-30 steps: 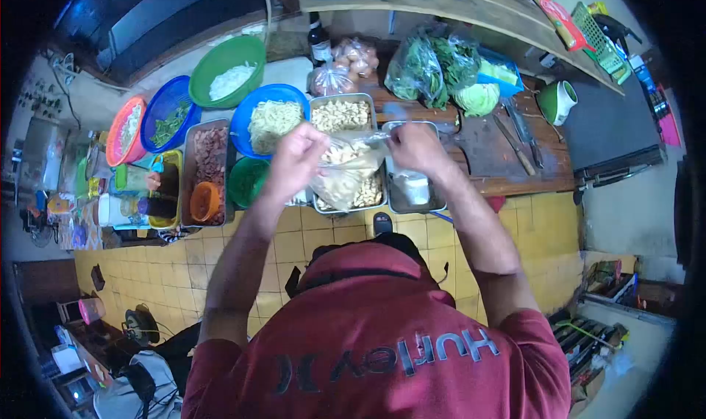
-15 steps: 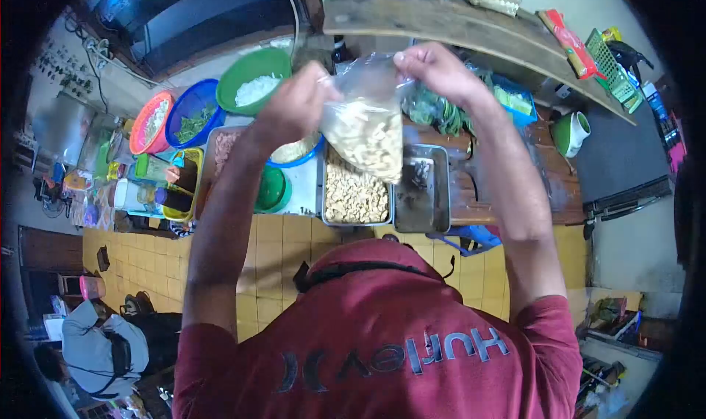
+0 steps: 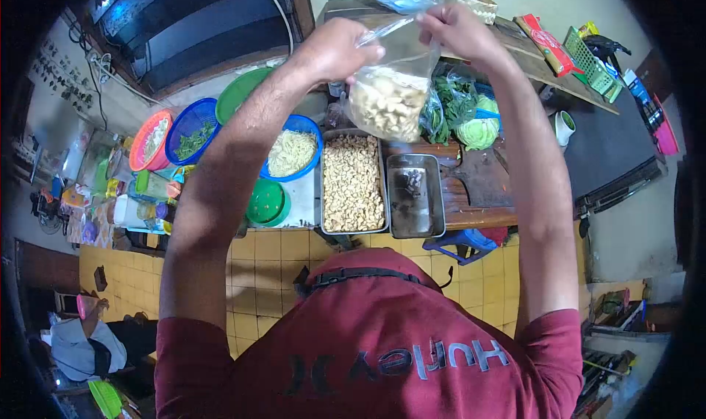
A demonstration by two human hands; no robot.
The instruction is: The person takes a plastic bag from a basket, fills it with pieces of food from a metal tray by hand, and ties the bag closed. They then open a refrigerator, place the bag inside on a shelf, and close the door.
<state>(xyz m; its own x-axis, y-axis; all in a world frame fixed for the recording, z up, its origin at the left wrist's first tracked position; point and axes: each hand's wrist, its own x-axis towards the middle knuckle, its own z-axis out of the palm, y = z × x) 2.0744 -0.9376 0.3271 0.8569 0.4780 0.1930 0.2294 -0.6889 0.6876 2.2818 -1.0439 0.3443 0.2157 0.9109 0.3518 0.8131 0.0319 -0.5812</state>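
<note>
A clear plastic bag [image 3: 390, 110], its lower part full of pale beige chunks, hangs above the counter. My left hand [image 3: 338, 51] grips one side of its top edge, fingers closed on the plastic. On the other side, my right hand [image 3: 457, 29] pinches the opposite corner, and the top edge is stretched between them. Under and in front of the bag, a metal tray [image 3: 321, 191] is filled with similar small beige pieces [image 3: 354, 187]. Beside it stands a second metal tray [image 3: 443, 198] with a few dark scraps in it.
Left of the trays are a blue basket [image 3: 318, 154] of pale shreds, a green container [image 3: 268, 202] and colanders of cut vegetables. A cabbage [image 3: 478, 132], leafy greens and a dark cutting board [image 3: 482, 180] lie to the right. A wooden shelf [image 3: 529, 62] overhangs the back. Another person [image 3: 84, 345] is at lower left.
Both hands have moved up and away from me, raising the bag and carrying it slightly right. More of the filled tray now shows. The person at lower left has shifted.
</note>
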